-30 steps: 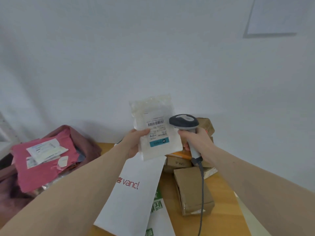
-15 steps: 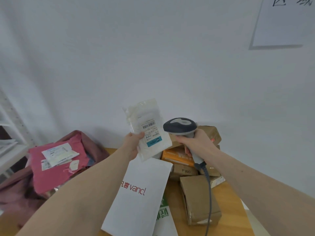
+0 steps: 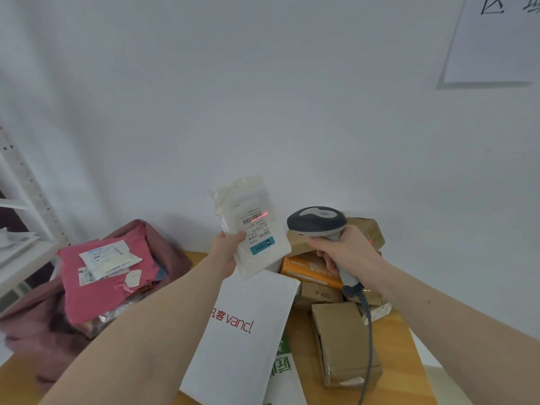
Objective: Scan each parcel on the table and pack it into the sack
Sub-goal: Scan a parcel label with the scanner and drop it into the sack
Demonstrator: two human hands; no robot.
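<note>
My left hand (image 3: 226, 252) holds a small clear-plastic parcel (image 3: 251, 226) upright by its lower left edge, label facing me. A red scan line lies across the barcode on its label. My right hand (image 3: 346, 252) grips the handle of a grey barcode scanner (image 3: 317, 222), whose head points left at the parcel from close by. The scanner's cable (image 3: 366, 346) hangs down over the table. At the left, the open pinkish sack (image 3: 163, 244) holds a pink parcel (image 3: 96, 287) with white labels.
On the wooden table (image 3: 394, 369) lie a white "vancl" mailer (image 3: 242, 334), a green-printed bag (image 3: 282, 369), an orange box (image 3: 308, 270) and several brown cartons (image 3: 342, 340). A white shelf (image 3: 17, 229) stands at the far left. A white wall is behind.
The parcel has tilted a little left and the scanner's red line now falls on its barcode. The view has shifted, so more shelf shows at the left.
</note>
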